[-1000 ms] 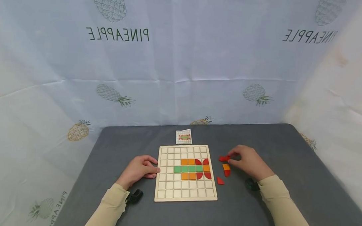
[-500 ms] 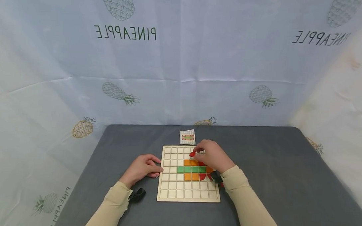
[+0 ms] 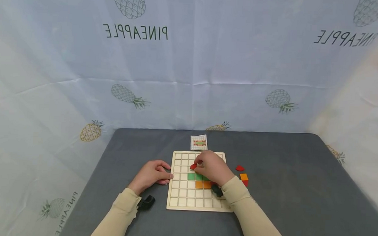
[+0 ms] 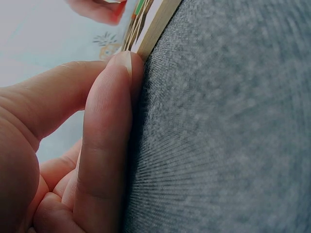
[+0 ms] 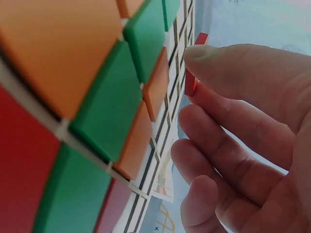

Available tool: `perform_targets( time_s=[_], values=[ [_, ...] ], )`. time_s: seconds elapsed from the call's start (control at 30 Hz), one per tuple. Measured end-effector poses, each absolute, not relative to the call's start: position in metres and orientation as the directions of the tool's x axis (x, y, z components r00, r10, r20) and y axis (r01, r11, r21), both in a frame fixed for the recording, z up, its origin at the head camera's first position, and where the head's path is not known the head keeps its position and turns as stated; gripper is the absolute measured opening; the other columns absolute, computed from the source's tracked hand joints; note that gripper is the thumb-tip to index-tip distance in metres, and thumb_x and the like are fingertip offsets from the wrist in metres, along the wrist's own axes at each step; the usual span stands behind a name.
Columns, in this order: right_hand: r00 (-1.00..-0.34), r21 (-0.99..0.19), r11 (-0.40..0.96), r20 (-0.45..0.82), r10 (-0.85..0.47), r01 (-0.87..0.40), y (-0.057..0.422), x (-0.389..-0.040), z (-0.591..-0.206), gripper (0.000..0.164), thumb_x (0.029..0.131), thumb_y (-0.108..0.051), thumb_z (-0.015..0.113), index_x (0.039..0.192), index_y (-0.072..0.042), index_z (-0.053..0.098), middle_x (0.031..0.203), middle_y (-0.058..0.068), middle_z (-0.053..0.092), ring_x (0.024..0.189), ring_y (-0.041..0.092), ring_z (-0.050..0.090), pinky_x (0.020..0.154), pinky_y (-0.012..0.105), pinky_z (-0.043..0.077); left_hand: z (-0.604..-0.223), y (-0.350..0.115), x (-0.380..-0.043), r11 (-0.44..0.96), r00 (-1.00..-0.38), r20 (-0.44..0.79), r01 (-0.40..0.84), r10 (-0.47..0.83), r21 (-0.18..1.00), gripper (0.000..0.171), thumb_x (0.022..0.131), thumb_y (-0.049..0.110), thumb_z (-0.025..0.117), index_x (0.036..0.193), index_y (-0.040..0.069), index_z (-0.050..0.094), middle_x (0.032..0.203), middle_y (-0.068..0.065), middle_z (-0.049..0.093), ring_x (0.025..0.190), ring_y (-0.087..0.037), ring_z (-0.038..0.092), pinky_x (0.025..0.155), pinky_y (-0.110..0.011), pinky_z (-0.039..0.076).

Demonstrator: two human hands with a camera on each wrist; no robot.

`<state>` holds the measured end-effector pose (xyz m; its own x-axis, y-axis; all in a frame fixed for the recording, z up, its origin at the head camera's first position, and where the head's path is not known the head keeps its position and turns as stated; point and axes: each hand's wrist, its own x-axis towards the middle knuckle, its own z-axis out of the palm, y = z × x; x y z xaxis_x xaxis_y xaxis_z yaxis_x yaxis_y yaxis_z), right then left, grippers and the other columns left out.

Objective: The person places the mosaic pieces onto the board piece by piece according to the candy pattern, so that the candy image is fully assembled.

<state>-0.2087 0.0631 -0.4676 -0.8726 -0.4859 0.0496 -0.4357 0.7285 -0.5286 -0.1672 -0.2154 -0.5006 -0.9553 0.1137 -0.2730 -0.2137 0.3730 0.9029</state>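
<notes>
My right hand (image 3: pixel 213 165) pinches a small red tile (image 3: pixel 193 166) between thumb and fingertips, over the upper middle of a wooden grid board (image 3: pixel 174 202). In the right wrist view the red tile (image 5: pixel 196 65) stands on edge, apart from the board. Its full outline is hidden. Green tiles (image 3: pixel 191 176) and orange tiles (image 3: pixel 199 184) sit in the board's cells, partly covered by that hand and wrist. At the board's left edge rests my left hand (image 3: pixel 151 174); its thumb (image 4: pixel 109 116) and index finger touch the rim.
A loose red tile (image 3: pixel 239 168) and an orange tile (image 3: pixel 244 177) beside more red lie right of the board on the grey table (image 3: pixel 283 190). Behind the board lies a small pattern card (image 3: pixel 199 142). A pineapple-print cloth (image 3: pixel 191 62) hangs beyond the table.
My right hand has picked a red tile from the right side, carried it left over the board and lowered it slightly. My left hand stays at the board's edge. The head view has shifted a little.
</notes>
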Motion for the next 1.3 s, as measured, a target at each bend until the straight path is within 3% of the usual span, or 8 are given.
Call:
perform_targets(
  time_s=[0.57,0.93,1.2,1.3],
  values=[
    [-0.856,-0.407,0.765,0.09,-0.51,-0.499,0.059,-0.205,-0.472,0.017,0.091,-0.028,0.09,0.101,-0.015,0.084,0.092,-0.003,0.071,0.084,0.011,0.058,0.076,0.03,0.058,-0.499,-0.212,-0.17,0.371,-0.951,-0.279,-0.213,0.135,0.904,0.041,0.087,0.017,0.092,0.12,0.003,0.072,0.086,-0.01,0.075,0.074,-0.017,0.078,0.071,-0.034,0.068],
    [-0.851,-0.416,0.759,0.073,-0.52,-0.5,0.062,-0.204,-0.47,0.006,0.095,-0.022,0.085,0.097,-0.017,0.085,0.089,-0.004,0.069,0.081,0.011,0.054,0.072,0.028,0.055,-0.499,-0.209,-0.17,0.373,-0.951,-0.278,-0.212,0.134,0.903,0.043,0.087,0.017,0.092,0.121,0.002,0.072,0.087,-0.011,0.074,0.074,-0.018,0.078,0.071,-0.033,0.068],
    [-0.868,-0.506,0.729,0.083,-0.49,-0.461,0.087,-0.2,-0.457,0.013,0.1,-0.017,0.078,0.111,-0.013,0.084,0.105,-0.002,0.076,0.1,0.016,0.066,0.088,0.037,0.061,-0.499,-0.212,-0.17,0.382,-0.951,-0.281,-0.213,0.13,0.899,0.043,0.088,0.018,0.092,0.122,0.002,0.072,0.087,-0.011,0.074,0.075,-0.018,0.078,0.073,-0.033,0.068],
    [-0.884,-0.478,0.76,0.087,-0.459,-0.441,0.108,-0.197,-0.452,0.014,0.099,-0.016,0.079,0.112,-0.013,0.084,0.104,-0.003,0.076,0.099,0.016,0.066,0.089,0.038,0.061,-0.5,-0.216,-0.168,0.387,-0.952,-0.282,-0.218,0.116,0.896,0.043,0.088,0.019,0.092,0.121,0.003,0.072,0.087,-0.011,0.074,0.074,-0.018,0.077,0.073,-0.033,0.068]
  ],
)
